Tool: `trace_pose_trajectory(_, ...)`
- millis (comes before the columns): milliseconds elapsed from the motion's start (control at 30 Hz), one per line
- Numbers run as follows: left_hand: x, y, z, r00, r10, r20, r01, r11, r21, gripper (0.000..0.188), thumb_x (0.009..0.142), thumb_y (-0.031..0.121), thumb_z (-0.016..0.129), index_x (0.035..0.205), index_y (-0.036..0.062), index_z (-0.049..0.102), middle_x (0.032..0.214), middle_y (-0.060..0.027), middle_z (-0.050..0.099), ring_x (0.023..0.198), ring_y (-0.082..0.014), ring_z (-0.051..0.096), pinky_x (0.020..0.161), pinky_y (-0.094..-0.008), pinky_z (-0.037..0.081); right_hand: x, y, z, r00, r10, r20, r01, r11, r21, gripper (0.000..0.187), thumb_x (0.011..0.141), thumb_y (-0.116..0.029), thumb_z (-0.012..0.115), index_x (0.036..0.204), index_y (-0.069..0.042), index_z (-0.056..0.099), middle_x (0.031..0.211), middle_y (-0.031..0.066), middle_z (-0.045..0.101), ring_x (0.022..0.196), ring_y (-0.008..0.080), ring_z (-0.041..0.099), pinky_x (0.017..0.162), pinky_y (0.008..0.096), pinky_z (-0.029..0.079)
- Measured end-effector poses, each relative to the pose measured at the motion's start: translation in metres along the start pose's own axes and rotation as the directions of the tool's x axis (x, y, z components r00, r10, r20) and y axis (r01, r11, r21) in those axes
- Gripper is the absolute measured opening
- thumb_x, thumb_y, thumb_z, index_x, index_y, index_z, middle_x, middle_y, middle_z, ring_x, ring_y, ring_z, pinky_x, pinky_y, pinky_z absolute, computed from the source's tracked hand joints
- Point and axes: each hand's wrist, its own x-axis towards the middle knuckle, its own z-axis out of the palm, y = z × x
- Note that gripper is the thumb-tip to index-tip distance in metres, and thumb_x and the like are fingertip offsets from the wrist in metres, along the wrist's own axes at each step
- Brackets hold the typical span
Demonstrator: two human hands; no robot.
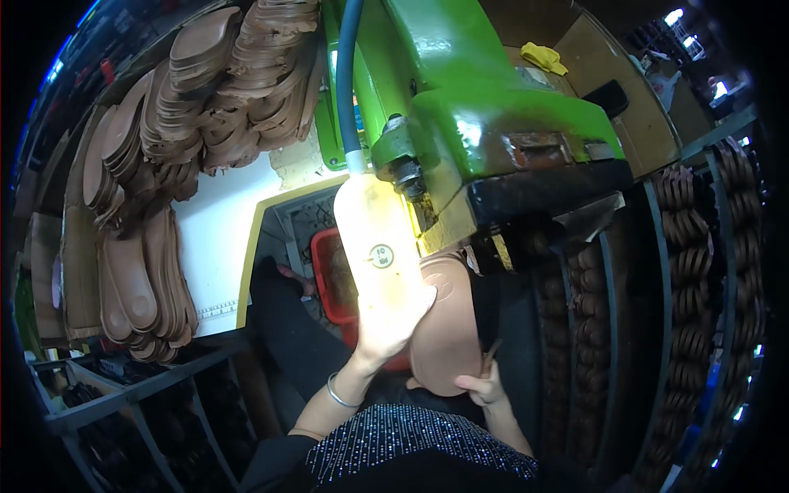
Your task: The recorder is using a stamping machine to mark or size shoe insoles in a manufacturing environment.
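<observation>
A brown shoe sole [448,337] is lying just below the middle, toward 5 o'clock, standing out over the person's dark lap. At its 9 o'clock edge the left hand [390,322] is resting its thumb on the sole; glare is washing out its other fingers, so their spread cannot be told. A pale, overlit piece [362,222] with a round mark is showing at 11 o'clock from the sole, under a blue hose [348,82]. At the sole's 5 o'clock edge the right hand [490,388] is pinching it narrowly with the thumb on top, a thin stick-like thing [492,352] rising beside the fingers. A green machine [526,123] is looming at 1 o'clock, stacked soles [201,90] are filling 10 o'clock, a red tray [321,287] is sitting at 8, and racked soles [692,271] are lining 3.
</observation>
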Motion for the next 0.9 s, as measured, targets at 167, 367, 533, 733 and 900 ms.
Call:
trace_pose_trajectory(167, 0.003, -0.001, 0.004, 0.999, 0.032, 0.004, -0.031, 0.984, -0.175, 0.031, 0.08, 0.006, 0.066, 0.109, -0.0032, 0.057, 0.093, -0.0064, 0.064, 0.083, -0.0104, 0.06, 0.076, -0.0216, 0.047, 0.012, -0.066, -0.016, 0.911, -0.341, -0.231, 0.289, 0.929, -0.233, 0.061, 0.061, -0.006, 0.066, 0.118, 0.004, 0.047, 0.109, 0.0144, 0.058, 0.102, 0.0229, 0.056, 0.093, 0.0342, 0.043)
trace_pose_trajectory(367, 0.012, 0.001, 0.0, 0.99, 0.138, 0.03, -0.14, 0.987, 0.074, 0.027, 0.079, 0.008, 0.068, 0.103, -0.0021, 0.061, 0.087, -0.005, 0.064, 0.076, -0.009, 0.059, 0.071, -0.0197, 0.046, 0.073, -0.16, -0.006, 0.863, -0.485, -0.142, 0.428, 0.85, -0.307, 0.043, 0.076, -0.004, 0.06, 0.116, 0.004, 0.046, 0.103, 0.0117, 0.059, 0.097, 0.0185, 0.057, 0.088, 0.0287, 0.044)
trace_pose_trajectory(533, 0.008, -0.008, -0.014, 0.998, 0.039, 0.041, -0.031, 0.985, -0.17, 0.031, 0.08, 0.009, 0.066, 0.106, -0.0046, 0.058, 0.095, -0.008, 0.064, 0.082, -0.0132, 0.061, 0.074, -0.0254, 0.049, 0.128, -0.194, -0.003, 0.898, -0.44, 0.022, 0.428, 0.859, -0.282, 0.037, 0.082, -0.005, 0.055, 0.118, -0.001, 0.046, 0.108, 0.0107, 0.057, 0.099, 0.018, 0.056, 0.088, 0.0286, 0.045)
trace_pose_trajectory(733, 0.005, 0.034, -0.047, 1.0, -0.016, 0.024, 0.02, 0.983, -0.181, 0.024, 0.078, 0.004, 0.065, 0.098, -0.0093, 0.061, 0.087, -0.0105, 0.066, 0.077, -0.0126, 0.063, 0.072, -0.0242, 0.05, 0.161, -0.155, -0.025, 0.886, -0.463, -0.013, 0.462, 0.886, -0.048, 0.037, 0.087, -0.013, 0.051, 0.122, 0.0, 0.046, 0.118, 0.0121, 0.054, 0.105, 0.0218, 0.055, 0.092, 0.0326, 0.044)
trace_pose_trajectory(900, -0.011, 0.033, -0.091, 0.994, -0.057, -0.088, 0.047, 0.992, -0.113, 0.027, 0.076, 0.0, 0.065, 0.1, -0.0095, 0.061, 0.09, -0.0125, 0.067, 0.081, -0.014, 0.063, 0.074, -0.0251, 0.05, 0.167, -0.105, 0.003, 0.917, -0.4, -0.009, 0.392, 0.895, 0.215, 0.037, 0.086, -0.011, 0.051, 0.12, 0.002, 0.05, 0.117, 0.0134, 0.056, 0.105, 0.0235, 0.056, 0.091, 0.0344, 0.044)
